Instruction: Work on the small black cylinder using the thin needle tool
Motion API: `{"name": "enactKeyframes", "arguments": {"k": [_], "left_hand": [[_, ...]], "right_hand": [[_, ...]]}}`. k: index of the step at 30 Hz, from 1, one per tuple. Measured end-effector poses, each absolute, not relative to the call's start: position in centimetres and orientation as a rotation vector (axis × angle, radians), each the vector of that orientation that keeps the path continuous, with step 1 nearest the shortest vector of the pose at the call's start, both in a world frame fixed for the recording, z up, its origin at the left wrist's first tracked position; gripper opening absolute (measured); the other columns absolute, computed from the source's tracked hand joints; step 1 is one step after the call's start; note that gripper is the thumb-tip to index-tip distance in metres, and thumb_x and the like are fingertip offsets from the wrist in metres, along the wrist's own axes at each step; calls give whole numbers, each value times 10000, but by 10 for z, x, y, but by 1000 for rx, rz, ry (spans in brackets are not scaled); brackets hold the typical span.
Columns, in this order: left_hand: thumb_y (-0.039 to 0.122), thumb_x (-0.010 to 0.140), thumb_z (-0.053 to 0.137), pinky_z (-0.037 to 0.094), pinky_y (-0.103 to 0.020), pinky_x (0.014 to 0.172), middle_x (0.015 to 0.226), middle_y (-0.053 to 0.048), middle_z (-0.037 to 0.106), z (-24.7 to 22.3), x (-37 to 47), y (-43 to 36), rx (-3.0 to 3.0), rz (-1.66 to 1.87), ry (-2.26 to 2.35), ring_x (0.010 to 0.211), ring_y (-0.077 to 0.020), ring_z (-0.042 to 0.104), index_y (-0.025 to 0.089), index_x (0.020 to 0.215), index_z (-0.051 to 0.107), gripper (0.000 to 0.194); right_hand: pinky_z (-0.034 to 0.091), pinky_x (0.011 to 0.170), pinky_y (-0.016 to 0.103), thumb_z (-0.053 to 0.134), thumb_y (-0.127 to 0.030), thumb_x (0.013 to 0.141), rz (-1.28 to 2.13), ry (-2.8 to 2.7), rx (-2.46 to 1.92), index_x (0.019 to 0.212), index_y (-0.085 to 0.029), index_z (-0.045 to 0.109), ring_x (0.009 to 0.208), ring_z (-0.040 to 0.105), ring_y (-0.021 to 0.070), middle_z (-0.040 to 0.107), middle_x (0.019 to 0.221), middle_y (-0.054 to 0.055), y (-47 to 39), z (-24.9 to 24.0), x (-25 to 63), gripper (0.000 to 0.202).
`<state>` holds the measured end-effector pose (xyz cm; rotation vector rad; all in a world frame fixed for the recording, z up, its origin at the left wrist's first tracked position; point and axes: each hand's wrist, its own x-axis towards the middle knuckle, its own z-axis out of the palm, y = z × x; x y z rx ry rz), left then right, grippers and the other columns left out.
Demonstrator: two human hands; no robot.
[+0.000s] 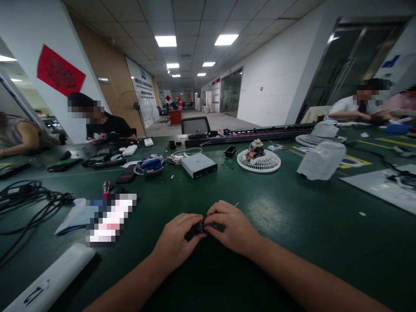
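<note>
Close together over the green table (pixel 156 264), both my hands meet at a small dark round part (pixel 200 227). My left hand (pixel 177 236) pinches it from the left between thumb and fingers. From the other side, the thumb and fingertips of my right hand (pixel 229 223) press on its edge. What kind of part it is I cannot make out, as my fingers cover most of it. A thin pale stick-like tip (pixel 236 205) shows just beyond my right hand.
Ahead stand a grey box-shaped drive (pixel 199 165), a white fan grille with a motor (pixel 258 160) and a white plastic housing (pixel 321 161). Black cables (pixel 32 199), a blue-white packet (pixel 78 214) and a long white casing (pixel 52 279) lie left. Several people sit around the table.
</note>
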<state>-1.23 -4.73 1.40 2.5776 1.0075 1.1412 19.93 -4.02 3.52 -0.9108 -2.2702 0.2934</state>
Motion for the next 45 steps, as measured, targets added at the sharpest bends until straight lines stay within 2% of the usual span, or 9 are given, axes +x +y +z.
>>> {"name": "enactKeyframes", "arguments": {"k": [6, 13, 16, 19, 23, 28, 33, 39, 45], "left_hand": [[142, 831, 736, 594, -383, 860, 1068, -69, 726, 14, -11, -45, 2562, 1122, 1000, 971, -225, 694, 204, 1155, 647, 342], [154, 859, 708, 591, -389, 889, 1112, -78, 729, 15, -14, -45, 2577, 1046, 896, 1006, -225, 695, 204, 1179, 649, 329], [146, 861, 703, 588, -388, 892, 1140, -85, 718, 14, -16, -46, 2623, 995, 840, 1025, -227, 686, 197, 1204, 634, 354], [133, 882, 674, 584, -385, 893, 1151, -89, 711, 14, -15, -46, 2658, 984, 774, 1029, -224, 680, 197, 1221, 621, 349], [145, 898, 657, 581, -380, 901, 1139, -94, 712, 14, -12, -47, 2609, 1071, 799, 1026, -223, 682, 197, 1209, 624, 317], [180, 883, 678, 576, -413, 927, 1160, -100, 702, 14, -10, -47, 2567, 1112, 980, 1054, -242, 678, 196, 1225, 624, 346], [175, 854, 698, 580, -406, 901, 1144, -73, 691, 14, -12, -45, 2474, 1059, 1200, 1025, -235, 675, 208, 1217, 630, 371], [188, 864, 682, 583, -395, 879, 1143, -58, 686, 13, -13, -43, 2417, 1005, 1273, 1013, -229, 674, 229, 1246, 624, 388], [178, 860, 678, 585, -403, 874, 1142, -70, 686, 16, -11, -48, 2420, 1035, 1211, 1006, -238, 674, 222, 1240, 623, 386]], "right_hand": [[484, 820, 316, 640, 16, 800, 393, -2310, -893, 923, -182, 680, 933, 584, 183, 647, 972, 40, -36, 40, 206, 236], [470, 762, 340, 738, -130, 798, 397, -2260, -1004, 809, -204, 708, 853, 591, 197, 668, 851, 24, -40, 40, 203, 81], [465, 719, 317, 763, -122, 741, 444, -2158, -1089, 744, -200, 662, 807, 595, 187, 645, 792, 9, -41, 40, 201, 127], [455, 643, 281, 744, -129, 723, 575, -2115, -1158, 795, -199, 654, 735, 594, 166, 635, 789, 5, -43, 41, 199, 135], [439, 644, 292, 688, -150, 748, 534, -2158, -1128, 859, -192, 637, 727, 577, 173, 618, 776, 6, -46, 41, 198, 129], [470, 756, 322, 518, -90, 874, 495, -2016, -1038, 973, -188, 637, 843, 580, 184, 597, 937, 52, -43, 45, 203, 183], [469, 874, 384, 473, -302, 996, 420, -1768, -1006, 1034, -224, 660, 990, 561, 229, 551, 1054, 84, -33, 45, 215, 206], [485, 672, 303, 417, -514, 1000, 721, -1522, -971, 886, -222, 610, 728, 572, 179, 581, 785, 27, -25, 41, 217, 368], [500, 708, 307, 515, -506, 961, 910, -1579, -897, 916, -203, 642, 730, 610, 170, 627, 793, 22, -21, 34, 215, 332]]}}
